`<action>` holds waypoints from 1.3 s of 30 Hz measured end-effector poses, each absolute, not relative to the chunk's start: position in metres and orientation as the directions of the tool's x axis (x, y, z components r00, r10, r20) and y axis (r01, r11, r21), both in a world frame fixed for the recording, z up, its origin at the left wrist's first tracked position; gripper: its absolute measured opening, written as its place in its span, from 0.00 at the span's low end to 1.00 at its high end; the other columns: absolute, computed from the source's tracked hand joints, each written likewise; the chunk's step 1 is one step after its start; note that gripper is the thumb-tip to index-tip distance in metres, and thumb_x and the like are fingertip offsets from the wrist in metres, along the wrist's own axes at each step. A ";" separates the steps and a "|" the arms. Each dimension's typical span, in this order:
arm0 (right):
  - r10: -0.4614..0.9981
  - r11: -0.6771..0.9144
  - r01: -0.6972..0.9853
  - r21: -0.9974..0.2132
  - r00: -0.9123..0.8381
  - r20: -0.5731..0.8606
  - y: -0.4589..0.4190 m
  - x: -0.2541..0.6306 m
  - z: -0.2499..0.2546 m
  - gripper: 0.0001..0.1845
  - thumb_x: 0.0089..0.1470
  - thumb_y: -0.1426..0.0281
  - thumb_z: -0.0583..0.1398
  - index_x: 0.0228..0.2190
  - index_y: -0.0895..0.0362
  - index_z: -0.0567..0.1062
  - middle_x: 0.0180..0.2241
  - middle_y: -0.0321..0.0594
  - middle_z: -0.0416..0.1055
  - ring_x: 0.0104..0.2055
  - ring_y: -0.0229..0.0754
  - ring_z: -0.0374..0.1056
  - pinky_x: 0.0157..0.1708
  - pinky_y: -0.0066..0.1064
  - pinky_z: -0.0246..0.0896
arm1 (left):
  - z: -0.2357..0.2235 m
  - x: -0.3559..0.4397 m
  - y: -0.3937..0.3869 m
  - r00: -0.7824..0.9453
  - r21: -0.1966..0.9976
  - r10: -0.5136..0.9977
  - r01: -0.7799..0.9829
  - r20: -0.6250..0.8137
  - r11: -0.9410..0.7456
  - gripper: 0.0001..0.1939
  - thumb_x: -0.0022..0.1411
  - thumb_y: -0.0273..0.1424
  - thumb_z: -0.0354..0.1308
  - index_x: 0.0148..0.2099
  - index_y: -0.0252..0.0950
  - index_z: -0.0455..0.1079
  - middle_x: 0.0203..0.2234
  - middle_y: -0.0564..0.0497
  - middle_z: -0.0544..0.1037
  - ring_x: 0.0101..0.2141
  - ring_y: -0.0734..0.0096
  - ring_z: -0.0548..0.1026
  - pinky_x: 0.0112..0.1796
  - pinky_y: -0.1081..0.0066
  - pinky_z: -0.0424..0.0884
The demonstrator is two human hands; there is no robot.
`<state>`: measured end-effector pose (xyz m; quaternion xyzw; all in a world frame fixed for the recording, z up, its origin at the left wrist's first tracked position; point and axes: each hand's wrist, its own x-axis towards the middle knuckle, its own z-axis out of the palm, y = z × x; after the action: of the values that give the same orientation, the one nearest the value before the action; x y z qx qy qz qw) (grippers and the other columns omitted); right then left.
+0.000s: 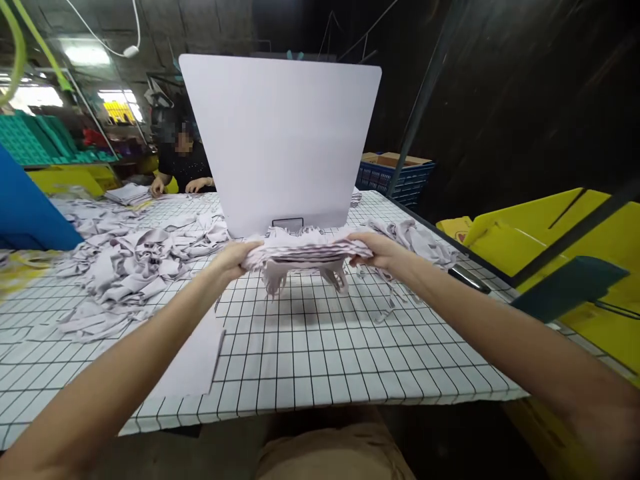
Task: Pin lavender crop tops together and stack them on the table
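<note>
A stack of pale, cloth-like sheets [310,251] hangs level above the table, with ragged strips dangling below it. My left hand [236,259] grips its left end, fingers closed around the edge. At the opposite end my right hand [376,251] is closed on the same stack, thumb on top. Just behind it stands an upright white panel [283,133] with a small black wire stand [288,221] at its foot. A neat flat pile of white sheets [193,360] lies below my left forearm. Whether the stack is fabric or thin foam, I cannot tell.
Loose pale scraps [135,267] are heaped on the left of the checked table [300,360], with more scraps [415,240] at right near a dark, shiny object [470,279]. Yellow bins [530,233] stand right, a blue panel [30,207] left. Another person [185,157] works across the table.
</note>
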<state>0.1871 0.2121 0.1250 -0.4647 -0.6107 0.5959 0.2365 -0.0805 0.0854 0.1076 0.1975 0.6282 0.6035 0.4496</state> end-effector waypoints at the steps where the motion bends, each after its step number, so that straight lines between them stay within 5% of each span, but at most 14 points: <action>1: 0.853 -0.132 0.250 -0.959 -0.463 -0.238 0.231 0.179 0.135 0.06 0.60 0.79 0.55 0.31 0.62 0.71 0.23 0.40 0.74 0.22 0.35 0.68 0.20 0.25 0.70 | 0.120 -0.088 0.103 -0.534 0.947 0.793 -0.278 -0.293 0.162 0.04 0.57 0.18 0.63 0.37 0.24 0.73 0.21 0.46 0.78 0.19 0.72 0.75 0.19 0.75 0.72; 6: 0.878 -0.073 0.061 -0.995 -0.469 -0.093 0.313 0.137 0.169 0.06 0.61 0.79 0.55 0.32 0.62 0.71 0.24 0.38 0.73 0.23 0.34 0.67 0.24 0.25 0.72 | 0.166 -0.124 0.187 -0.607 0.983 0.791 -0.179 -0.080 -0.038 0.08 0.58 0.20 0.64 0.41 0.25 0.73 0.21 0.50 0.77 0.23 0.74 0.76 0.27 0.76 0.75; 10: 0.901 -0.071 0.004 -0.997 -0.429 -0.066 0.348 0.118 0.141 0.04 0.62 0.74 0.56 0.37 0.61 0.71 0.29 0.41 0.75 0.29 0.37 0.71 0.28 0.27 0.74 | 0.144 -0.148 0.229 -0.599 0.983 0.797 -0.093 0.070 -0.156 0.13 0.58 0.21 0.65 0.47 0.28 0.73 0.30 0.47 0.81 0.31 0.70 0.80 0.34 0.73 0.78; 18: 0.882 -0.268 0.192 -0.944 -0.346 -0.321 0.338 0.114 0.004 0.06 0.58 0.76 0.59 0.39 0.59 0.69 0.28 0.41 0.74 0.30 0.42 0.73 0.26 0.31 0.74 | -0.005 -0.152 0.224 -0.541 0.990 0.829 -0.100 -0.139 0.100 0.23 0.49 0.27 0.70 0.48 0.27 0.73 0.33 0.43 0.82 0.36 0.61 0.80 0.35 0.70 0.78; 24: 0.895 -0.193 0.311 -0.930 -0.333 -0.297 0.342 0.120 -0.002 0.07 0.62 0.71 0.56 0.43 0.57 0.68 0.36 0.43 0.76 0.31 0.41 0.74 0.26 0.33 0.75 | -0.009 -0.158 0.221 -0.518 0.989 0.846 -0.010 -0.129 0.144 0.33 0.52 0.33 0.68 0.60 0.33 0.67 0.46 0.41 0.80 0.43 0.60 0.80 0.42 0.66 0.77; 28: 0.918 -0.114 0.487 -0.866 -0.281 -0.279 0.343 0.132 0.003 0.24 0.54 0.66 0.66 0.49 0.60 0.68 0.45 0.55 0.74 0.44 0.57 0.74 0.39 0.48 0.75 | -0.004 -0.159 0.210 -0.570 0.960 0.809 0.119 -0.143 0.254 0.47 0.47 0.36 0.73 0.66 0.30 0.60 0.55 0.32 0.73 0.53 0.45 0.74 0.53 0.52 0.71; 30: 0.956 0.086 0.607 -0.790 -0.273 -0.105 0.340 0.133 0.002 0.35 0.53 0.62 0.68 0.57 0.60 0.64 0.56 0.60 0.68 0.59 0.66 0.65 0.54 0.56 0.66 | -0.006 -0.154 0.206 -0.613 0.894 0.790 0.356 0.004 0.272 0.53 0.47 0.39 0.73 0.71 0.33 0.54 0.64 0.31 0.63 0.62 0.40 0.64 0.61 0.48 0.60; 33: 0.835 0.545 0.714 -0.440 -0.511 0.206 0.328 0.119 -0.007 0.38 0.63 0.53 0.55 0.67 0.56 0.53 0.69 0.54 0.50 0.72 0.64 0.42 0.68 0.60 0.38 | -0.016 -0.140 0.209 -0.389 0.524 0.873 0.830 0.293 0.194 0.45 0.60 0.46 0.62 0.73 0.39 0.51 0.71 0.39 0.48 0.70 0.44 0.44 0.67 0.47 0.42; 35: 0.728 0.681 0.679 -0.273 -0.668 0.154 0.319 0.104 -0.016 0.41 0.64 0.50 0.50 0.69 0.57 0.47 0.72 0.51 0.41 0.74 0.60 0.33 0.69 0.63 0.24 | -0.025 -0.130 0.215 -0.232 0.322 0.935 0.936 0.270 0.139 0.37 0.67 0.47 0.51 0.73 0.40 0.51 0.72 0.42 0.45 0.71 0.46 0.38 0.66 0.46 0.38; 39: 0.687 0.709 0.651 -0.271 -0.724 0.060 0.320 0.096 -0.020 0.40 0.66 0.49 0.46 0.70 0.56 0.47 0.73 0.46 0.33 0.75 0.55 0.29 0.67 0.65 0.24 | -0.029 -0.125 0.224 -0.211 0.260 0.966 0.951 0.151 0.167 0.37 0.70 0.50 0.41 0.74 0.36 0.48 0.72 0.41 0.45 0.71 0.44 0.38 0.66 0.43 0.39</action>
<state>0.0957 0.3203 -0.0203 -0.3632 -0.9211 0.1161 0.0783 -0.1254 0.2244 -0.0293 0.6277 0.7634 0.1504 0.0245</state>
